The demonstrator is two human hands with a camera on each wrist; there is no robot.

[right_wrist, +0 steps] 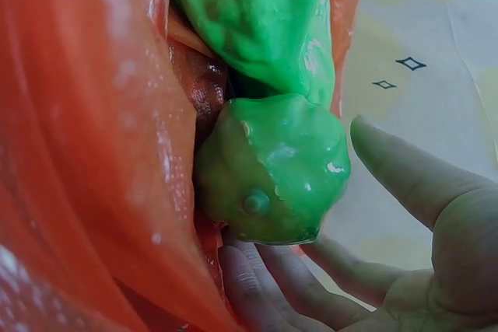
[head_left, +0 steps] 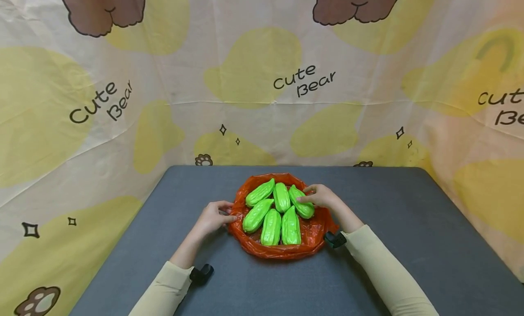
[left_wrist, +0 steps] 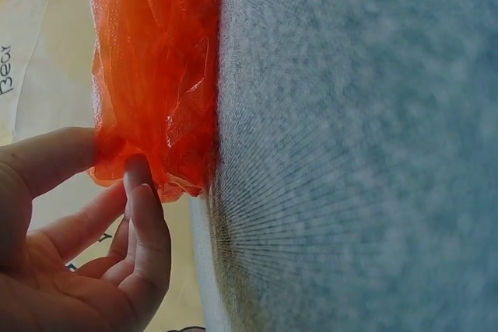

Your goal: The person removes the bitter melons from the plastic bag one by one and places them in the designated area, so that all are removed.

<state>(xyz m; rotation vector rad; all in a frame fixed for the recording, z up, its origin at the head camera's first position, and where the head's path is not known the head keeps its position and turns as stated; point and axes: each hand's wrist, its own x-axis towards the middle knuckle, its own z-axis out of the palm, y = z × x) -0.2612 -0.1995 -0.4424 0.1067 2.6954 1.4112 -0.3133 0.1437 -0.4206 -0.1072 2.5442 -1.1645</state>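
Several ribbed green toy vegetables [head_left: 271,227] lie in an open red plastic bag [head_left: 286,252] with a rolled rim. At the bag's left side my left hand [head_left: 214,217] pinches the rim; the left wrist view shows its thumb and fingers [left_wrist: 93,246] on the red plastic [left_wrist: 156,75]. My right hand [head_left: 323,197] reaches over the right rim to the upper right vegetable [head_left: 300,203]. In the right wrist view the hand [right_wrist: 467,246] has its thumb apart from a green vegetable [right_wrist: 280,169], with the other fingers partly hidden behind it.
The bag rests on a grey table [head_left: 278,288]. Behind and beside the table hangs a pale cloth [head_left: 254,16] with yellow patches and printed words. Dark wrist bands [head_left: 201,274] are on both sleeves.
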